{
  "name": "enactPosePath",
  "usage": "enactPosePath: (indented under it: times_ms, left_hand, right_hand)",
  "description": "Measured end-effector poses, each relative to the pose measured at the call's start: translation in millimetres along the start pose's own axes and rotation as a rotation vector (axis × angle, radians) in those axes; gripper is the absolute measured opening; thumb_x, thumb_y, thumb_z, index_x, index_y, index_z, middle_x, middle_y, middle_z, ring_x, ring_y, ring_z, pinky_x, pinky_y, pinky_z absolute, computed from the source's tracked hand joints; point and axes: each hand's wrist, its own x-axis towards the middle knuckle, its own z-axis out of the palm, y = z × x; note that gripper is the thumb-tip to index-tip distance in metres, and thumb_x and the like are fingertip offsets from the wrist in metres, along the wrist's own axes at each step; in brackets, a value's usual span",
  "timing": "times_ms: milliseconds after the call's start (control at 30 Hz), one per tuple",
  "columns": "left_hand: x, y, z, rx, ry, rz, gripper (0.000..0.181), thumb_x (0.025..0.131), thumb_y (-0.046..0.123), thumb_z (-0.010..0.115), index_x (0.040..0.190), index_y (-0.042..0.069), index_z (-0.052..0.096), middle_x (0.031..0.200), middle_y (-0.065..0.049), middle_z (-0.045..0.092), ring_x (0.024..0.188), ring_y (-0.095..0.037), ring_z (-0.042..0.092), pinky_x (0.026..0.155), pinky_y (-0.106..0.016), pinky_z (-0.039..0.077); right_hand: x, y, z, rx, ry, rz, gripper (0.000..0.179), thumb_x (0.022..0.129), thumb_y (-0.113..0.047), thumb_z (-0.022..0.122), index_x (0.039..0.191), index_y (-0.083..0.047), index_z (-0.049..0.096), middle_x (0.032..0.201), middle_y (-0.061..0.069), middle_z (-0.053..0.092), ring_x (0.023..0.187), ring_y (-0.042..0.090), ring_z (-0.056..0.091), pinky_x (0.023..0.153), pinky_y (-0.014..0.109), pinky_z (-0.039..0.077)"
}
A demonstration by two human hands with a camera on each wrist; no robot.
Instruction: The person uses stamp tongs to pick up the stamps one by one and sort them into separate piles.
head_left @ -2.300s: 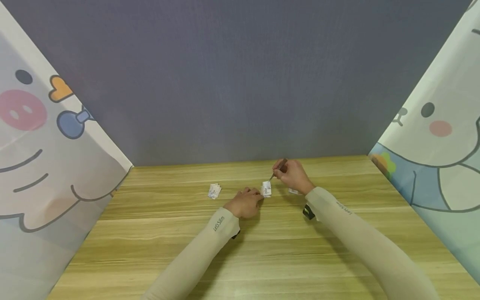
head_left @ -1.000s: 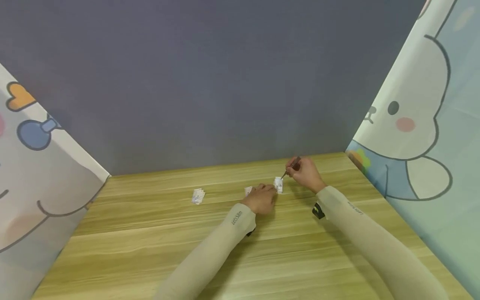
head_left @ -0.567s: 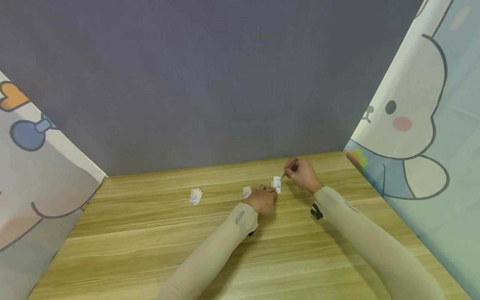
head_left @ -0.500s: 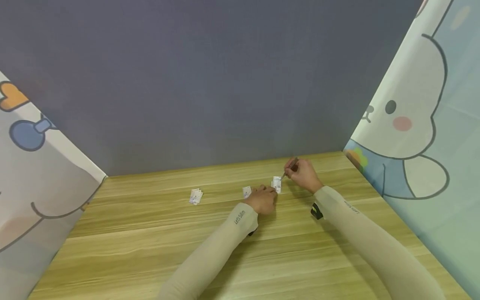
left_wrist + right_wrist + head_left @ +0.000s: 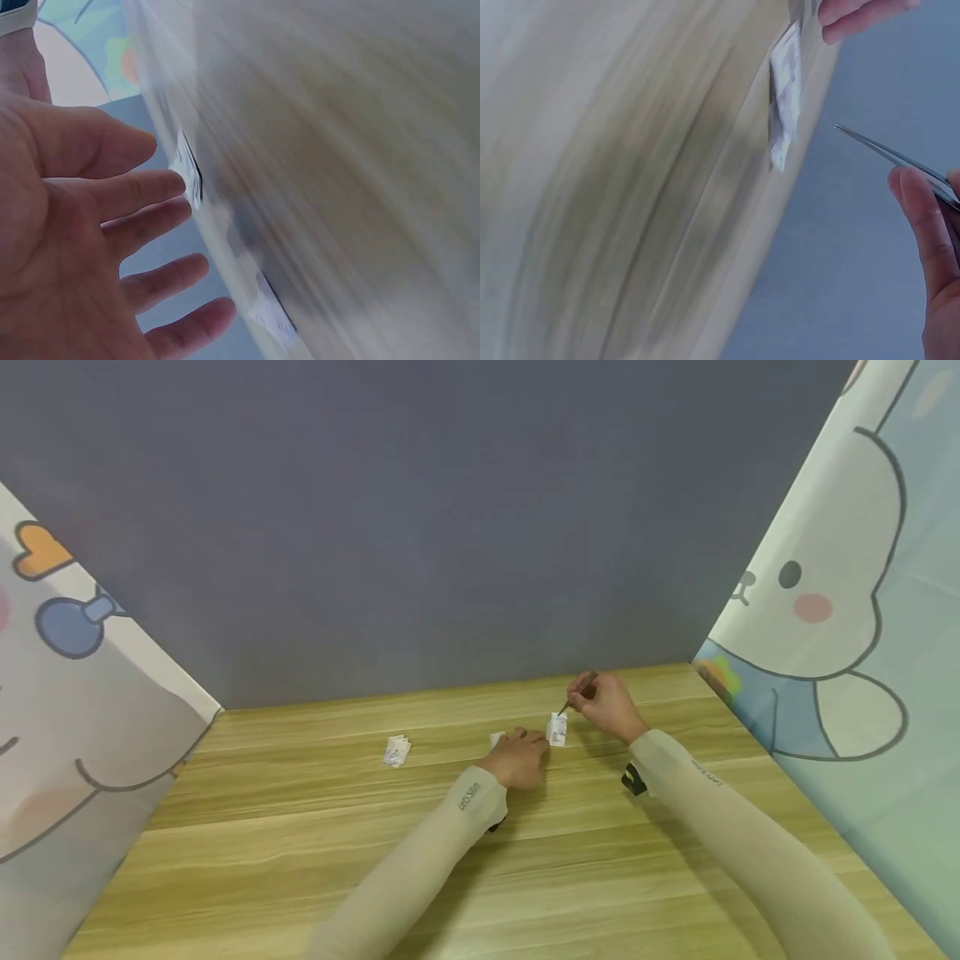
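My left hand [image 5: 517, 758] reaches to the right-hand stack of small white printed paper slips [image 5: 558, 729], palm down with the fingers loosely extended. In the left wrist view its index fingertip overlaps the edge of that stack [image 5: 189, 176]. My right hand [image 5: 611, 706] pinches slim metal tweezers [image 5: 577, 692] between thumb and fingers. In the right wrist view the tweezers' [image 5: 877, 144] tips are bare, beside the stack [image 5: 786, 82]. The slips lie slightly out of line with each other. A middle paper slip [image 5: 496, 739] is mostly hidden behind my left hand.
Another stack of overlapping paper slips [image 5: 397, 751] lies farther left on the wooden table [image 5: 300, 860]. A grey panel [image 5: 450, 543] rises at the table's back edge, with cartoon-printed walls [image 5: 810, 693] on both sides.
Both hands have moved right from the middle slips to the right-hand stack, and the view has turned right. In the last half second the tweezers' tips have shifted slightly away and left.
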Motion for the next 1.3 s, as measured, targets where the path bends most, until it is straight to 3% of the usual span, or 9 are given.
enactPosePath:
  times_ms: [267, 833, 1300]
  left_hand:
    - [-9.1, -13.6, -2.2, -0.012, 0.027, -0.045, 0.047, 0.097, 0.024, 0.052, 0.142, 0.015, 0.044, 0.15, 0.002, 0.029, 0.137, -0.021, 0.023, 0.111, -0.045, 0.022]
    - [-27.6, -41.8, -2.5, -0.038, 0.036, -0.08, 0.043, 0.1, 0.02, 0.044, 0.143, 0.012, 0.043, 0.148, -0.002, 0.033, 0.137, -0.022, 0.025, 0.111, -0.047, 0.022]
    - [-28.0, -43.9, 6.6, -0.024, 0.012, -0.089, 0.041, 0.099, 0.02, 0.046, 0.14, 0.018, 0.048, 0.146, 0.004, 0.037, 0.135, -0.02, 0.028, 0.109, -0.047, 0.025]
  right_hand:
    - [6.1, -9.6, 10.8, -0.015, -0.041, -0.007, 0.003, 0.086, -0.005, 0.067, 0.088, -0.005, 0.069, 0.076, 0.005, 0.066, 0.068, 0.019, 0.061, 0.062, 0.035, 0.053]
    - [11.1, -20.7, 31.7, 0.069, -0.115, -0.009, 0.005, 0.088, -0.008, 0.067, 0.086, -0.003, 0.066, 0.076, 0.003, 0.065, 0.068, 0.016, 0.062, 0.062, 0.032, 0.053]
    - [14.2, -22.5, 51.0, 0.059, -0.147, -0.031, 0.005, 0.087, -0.009, 0.066, 0.084, -0.006, 0.068, 0.078, 0.0, 0.066, 0.067, 0.013, 0.062, 0.064, 0.031, 0.053]
